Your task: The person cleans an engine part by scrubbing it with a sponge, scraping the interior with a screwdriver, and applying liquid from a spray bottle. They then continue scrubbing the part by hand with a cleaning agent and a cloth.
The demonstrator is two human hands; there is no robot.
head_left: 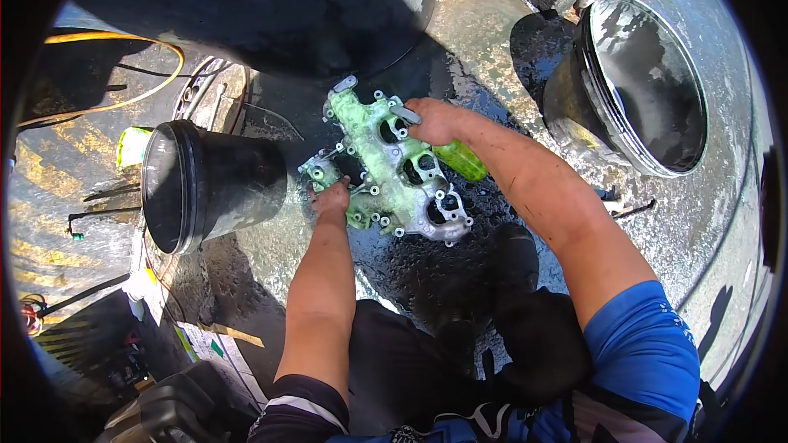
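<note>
- Your left hand (332, 198) is curled on the near-left edge of the green-tinted metal casting (379, 146), which sits between your hands.
- Your right hand (435, 121) is closed on a small grey piece (405, 114) at its far-right edge.
- Your right wrist partly covers a yellow-green bottle (465, 162).
- Black buckets flank you, left (246, 184) and right (566, 107).

Strong sunlight throws crisp, dark shadows across the floor (484, 29); wide-angle distortion curves the edges, which darken to black.
</note>
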